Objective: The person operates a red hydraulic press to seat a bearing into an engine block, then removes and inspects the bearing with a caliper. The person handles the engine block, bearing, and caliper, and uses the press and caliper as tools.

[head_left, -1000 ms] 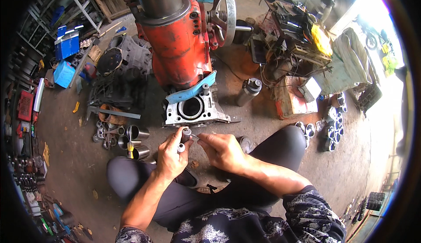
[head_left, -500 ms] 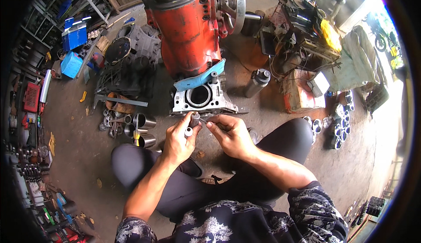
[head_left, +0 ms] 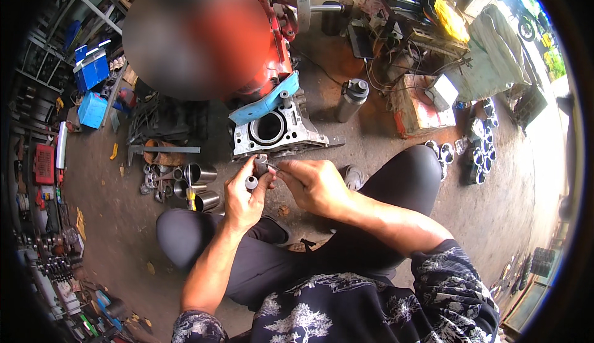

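Note:
My left hand (head_left: 241, 202) is wrapped round a small grey cylindrical metal part (head_left: 262, 165), its exact kind not clear. A round pale end (head_left: 251, 183) pokes out between the fingers of that hand. My right hand (head_left: 322, 188) is closed in a pinch against the part's right side, on a thin slender piece mostly covered by the fingers. Just beyond both hands stands an engine block (head_left: 312, 137) with an open round bore. A blue sheet (head_left: 266, 107) lies between the block and a red machine (head_left: 282, 58).
Shiny metal sleeves (head_left: 201, 173) and connecting rods (head_left: 162, 181) lie left of my hands, with a caliper (head_left: 179, 149) behind. A grey bottle (head_left: 352, 100) stands right of the block. Farther right are a worn box (head_left: 411, 111) and several pistons (head_left: 482, 151). A blurred oval covers part of the machine.
The view has shifted, so the machine and block appear farther left. My right hand has turned, its back now more toward me, while it stays at the metal part.

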A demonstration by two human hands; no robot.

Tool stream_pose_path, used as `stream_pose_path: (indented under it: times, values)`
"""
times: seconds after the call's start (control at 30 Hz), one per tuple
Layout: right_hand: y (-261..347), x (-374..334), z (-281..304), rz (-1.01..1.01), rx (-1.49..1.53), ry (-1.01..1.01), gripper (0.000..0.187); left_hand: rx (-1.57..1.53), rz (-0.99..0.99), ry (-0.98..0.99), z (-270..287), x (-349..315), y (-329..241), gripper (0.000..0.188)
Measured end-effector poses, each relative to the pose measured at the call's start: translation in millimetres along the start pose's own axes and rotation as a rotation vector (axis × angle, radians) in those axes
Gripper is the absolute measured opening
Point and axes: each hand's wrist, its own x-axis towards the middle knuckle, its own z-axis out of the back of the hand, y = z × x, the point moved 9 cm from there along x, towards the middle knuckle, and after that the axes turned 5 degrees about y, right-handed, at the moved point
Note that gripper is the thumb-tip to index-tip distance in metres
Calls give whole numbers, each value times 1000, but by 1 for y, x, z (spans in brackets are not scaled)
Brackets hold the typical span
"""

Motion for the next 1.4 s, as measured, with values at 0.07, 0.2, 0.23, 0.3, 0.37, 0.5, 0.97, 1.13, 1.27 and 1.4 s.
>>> stream_pose_path:
  times: [0.07,0.2,0.23,0.3,0.37,0.5,0.97,1.13,1.27,1.4]
  values:
    - [-14,4,-2,-179,321,-42,15,-73,-9,-23,0,1,-1,33]
    - [-35,-1,-17,-554,716,51,21,-107,4,0,-1,7,2,35]
    - [-35,-2,-17,-582,743,41,21,-15,-23,-25,0,6,0,35]
    - [-35,-3,-14,-602,700,40,23,100,-83,-58,0,5,-5,35]
    - [-31,1,-10,-520,633,19,19,248,-91,-58,1,2,-7,36]
    - [-29,2,-3,-419,410,-2,15,380,-150,-58,-1,-2,-10,36]
    - [1,2,9,-265,471,9,15,428,-161,-31,10,-13,-42,39]
    - [8,-52,-8,-633,817,231,19,-422,92,-119,-11,-70,-19,42]
    - [5,-95,-27,-819,801,255,19,-1132,466,-404,-52,-117,48,30]
    - [2,-117,-41,-829,808,190,19,-1149,683,-459,-70,-125,84,46]
